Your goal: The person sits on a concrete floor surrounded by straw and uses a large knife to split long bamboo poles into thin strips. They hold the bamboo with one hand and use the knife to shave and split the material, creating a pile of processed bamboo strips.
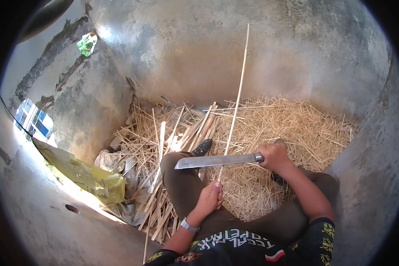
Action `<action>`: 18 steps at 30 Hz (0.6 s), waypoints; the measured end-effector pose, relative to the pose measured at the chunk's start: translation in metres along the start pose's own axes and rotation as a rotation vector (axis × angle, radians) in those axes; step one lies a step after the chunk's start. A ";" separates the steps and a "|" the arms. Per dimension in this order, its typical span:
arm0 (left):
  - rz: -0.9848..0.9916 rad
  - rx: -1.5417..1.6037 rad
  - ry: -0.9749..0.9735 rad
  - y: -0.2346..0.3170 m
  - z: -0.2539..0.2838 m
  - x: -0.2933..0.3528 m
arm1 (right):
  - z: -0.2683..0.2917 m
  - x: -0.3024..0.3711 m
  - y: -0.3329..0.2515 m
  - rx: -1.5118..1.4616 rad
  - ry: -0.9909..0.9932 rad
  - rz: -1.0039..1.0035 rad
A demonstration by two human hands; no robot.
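Note:
My left hand [209, 197] is closed around the lower end of a long, thin wooden strip [238, 98]. The strip rises from my fist, leaning slightly right, toward the far wall. In my right hand [274, 157] is the handle of a machete [217, 161], gripped with the fingers wrapped round it. Its broad metal blade points left and lies across the strip a little above my left hand. Whether the edge bites into the wood cannot be made out. Both hands are over my crossed legs.
Loose straw-like shavings [292, 128] cover the floor ahead and to the right. Split wood strips [164, 217] lie heaped at my left. A yellow sheet [88, 175] hangs by the left wall. Stained plaster walls [297, 53] close in around me, with a hole [87, 44] at upper left.

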State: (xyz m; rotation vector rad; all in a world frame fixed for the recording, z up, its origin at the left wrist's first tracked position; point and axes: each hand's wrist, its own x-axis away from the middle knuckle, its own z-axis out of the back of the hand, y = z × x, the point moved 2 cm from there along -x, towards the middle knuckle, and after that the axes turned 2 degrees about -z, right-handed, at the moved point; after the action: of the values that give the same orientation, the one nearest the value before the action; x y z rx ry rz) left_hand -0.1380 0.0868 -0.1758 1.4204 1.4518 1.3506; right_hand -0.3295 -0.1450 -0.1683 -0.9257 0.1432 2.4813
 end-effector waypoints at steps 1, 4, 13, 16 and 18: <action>0.009 0.011 0.006 0.001 0.000 -0.001 | 0.000 0.000 -0.001 0.008 0.029 0.006; -0.035 0.023 -0.005 -0.001 0.003 -0.003 | 0.001 -0.004 -0.002 0.098 0.045 0.035; 0.028 0.094 -0.055 -0.005 0.004 -0.004 | 0.020 0.004 0.014 0.121 -0.101 -0.379; -0.030 0.080 -0.030 -0.005 0.003 0.005 | 0.015 0.001 0.007 0.164 0.009 -0.018; -0.044 0.090 -0.033 0.000 0.004 0.006 | 0.019 -0.008 0.020 0.175 -0.026 -0.050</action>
State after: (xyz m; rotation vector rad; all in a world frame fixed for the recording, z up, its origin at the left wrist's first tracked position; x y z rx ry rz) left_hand -0.1352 0.0936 -0.1754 1.4523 1.5305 1.2432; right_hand -0.3446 -0.1607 -0.1503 -0.8136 0.3195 2.3892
